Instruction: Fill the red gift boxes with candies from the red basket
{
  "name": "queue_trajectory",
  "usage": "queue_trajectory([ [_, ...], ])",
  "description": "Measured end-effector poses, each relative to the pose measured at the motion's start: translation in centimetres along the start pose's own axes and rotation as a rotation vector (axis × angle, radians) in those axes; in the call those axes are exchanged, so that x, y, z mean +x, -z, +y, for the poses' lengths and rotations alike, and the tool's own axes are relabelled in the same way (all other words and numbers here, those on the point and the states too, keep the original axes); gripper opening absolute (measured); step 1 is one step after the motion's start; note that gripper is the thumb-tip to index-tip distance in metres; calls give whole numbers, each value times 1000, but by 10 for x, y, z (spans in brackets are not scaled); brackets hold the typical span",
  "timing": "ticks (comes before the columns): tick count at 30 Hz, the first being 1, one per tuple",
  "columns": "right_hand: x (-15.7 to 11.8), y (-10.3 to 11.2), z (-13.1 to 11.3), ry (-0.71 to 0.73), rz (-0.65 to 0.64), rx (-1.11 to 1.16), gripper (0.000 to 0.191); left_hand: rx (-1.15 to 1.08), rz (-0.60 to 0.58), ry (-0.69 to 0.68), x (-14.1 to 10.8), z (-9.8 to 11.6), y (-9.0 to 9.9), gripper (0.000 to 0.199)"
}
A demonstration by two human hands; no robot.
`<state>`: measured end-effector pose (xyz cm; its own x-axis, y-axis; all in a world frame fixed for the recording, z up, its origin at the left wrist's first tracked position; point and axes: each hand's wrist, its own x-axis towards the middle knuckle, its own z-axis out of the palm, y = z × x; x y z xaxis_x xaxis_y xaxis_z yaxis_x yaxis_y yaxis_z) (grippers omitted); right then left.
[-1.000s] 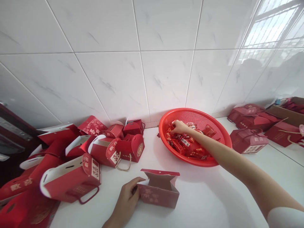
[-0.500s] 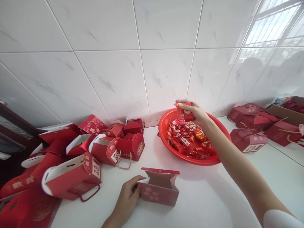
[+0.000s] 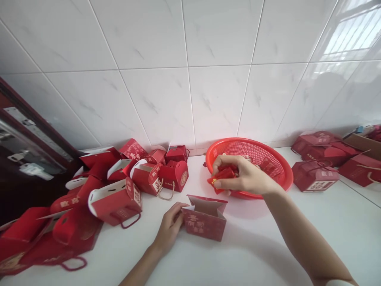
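Note:
An open red gift box stands on the white table, its top flaps raised and its inside in shadow. My left hand grips the box's left edge, the thumb and fingers closed there. Over the near left rim of a red plastic basket, my right hand is closed around red-wrapped candies. How many candies it holds I cannot tell. Wrapped sweets lie in the basket, partly hidden behind the right hand and wrist.
Several red gift boxes crowd the left side, some open-topped, with cord handles. More red boxes stand right of the basket, near a cardboard carton. A tiled wall rises behind; a dark wooden door or frame is at far left.
My right hand has come down and nearer from above the basket, carrying the candies toward the box. My left hand still holds the box's edge. The view has shifted somewhat left.

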<state>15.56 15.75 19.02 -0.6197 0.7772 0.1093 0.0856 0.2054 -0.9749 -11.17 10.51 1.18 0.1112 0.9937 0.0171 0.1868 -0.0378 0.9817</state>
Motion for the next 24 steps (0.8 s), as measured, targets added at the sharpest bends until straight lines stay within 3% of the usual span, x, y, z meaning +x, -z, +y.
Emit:
queue_trajectory([
  [8, -7, -34, 2, 112, -68, -315, 13, -242, -268, -168, -8, -9, 6, 68],
  [11, -11, -40, 4, 141, -31, -476, 13, -142, -287, -202, -8, -10, 3, 71],
  [16, -13, -44, 7, 193, 54, -660, 15, -24, -260, -218, -9, 7, -7, 68],
  [20, -17, -41, 6, 180, 98, -584, 14, 54, -238, -289, -9, 16, -11, 52],
  [24, -20, -39, 0, 129, 133, -207, 19, 118, -232, -312, -9, 16, -12, 40],
])
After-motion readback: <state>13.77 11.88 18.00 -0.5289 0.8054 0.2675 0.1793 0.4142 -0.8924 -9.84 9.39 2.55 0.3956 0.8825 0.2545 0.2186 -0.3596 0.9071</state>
